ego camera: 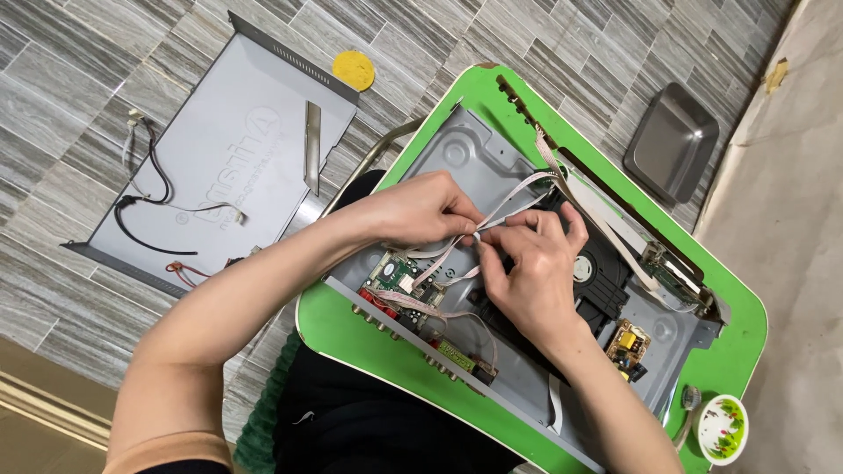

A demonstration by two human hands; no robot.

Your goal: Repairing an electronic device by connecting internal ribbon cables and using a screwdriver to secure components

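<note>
While both hands meet over the opened metal chassis [457,154] on the green table [351,329], the left hand [417,211] and right hand [531,268] each pinch the flat ribbon cable [518,195] — fingers closed on it, just above the circuit board [395,274] — beside the black disc drive [606,281].

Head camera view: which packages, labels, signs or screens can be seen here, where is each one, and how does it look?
No packages, signs or screens.
Pale printed lettering on the grey metal cover, lying on the tiled floor at upper left: large, faint marking across the flat panel.
The left hand and right hand hold a flat ribbon cable over the open grey chassis on the green table.
</note>
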